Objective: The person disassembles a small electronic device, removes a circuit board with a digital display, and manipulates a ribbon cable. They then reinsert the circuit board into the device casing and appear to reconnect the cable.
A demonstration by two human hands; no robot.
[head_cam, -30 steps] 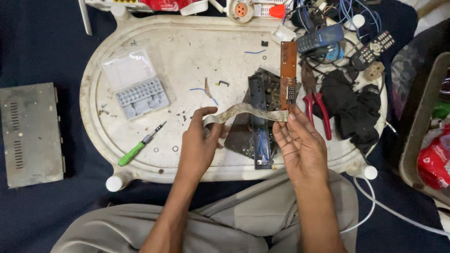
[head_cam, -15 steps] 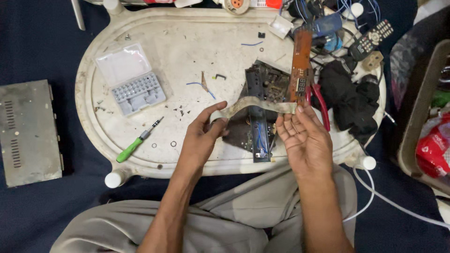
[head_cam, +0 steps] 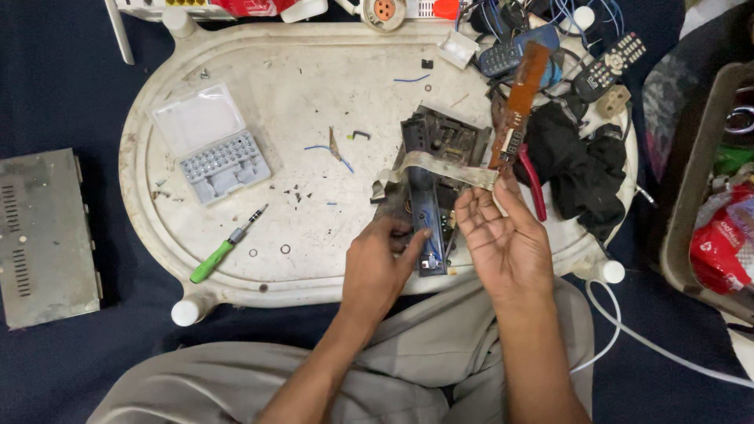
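The left hand lies knuckles-up near the front edge of the white oval desk, its thumb and fingers closed on the near end of a dark disassembled device chassis that stands a little right of the desk's middle, its long blue-tinted part running toward the person. The right hand is held palm-up and loosely open just right of the chassis, fingers spread, its fingertips pinching the end of a pale flat ribbon cable that arcs leftward across the top of the chassis. At that same end a narrow brown circuit board rises tilted toward the far right rim. Right of the hands the room is crowded: red-handled pliers lie just beside the right hand, a black cloth bunches against the right edge, and phones, a black remote control and tangled wires fill the far right corner. The left half of the desk is more open, holding an opened clear bit case, a green-handled screwdriver near the front rim, and scattered blue wire scraps and small bits. Off the desk's left edge a grey metal cover lies on the dark blue floor cloth. A white cable trails off to the right past the person's knee.
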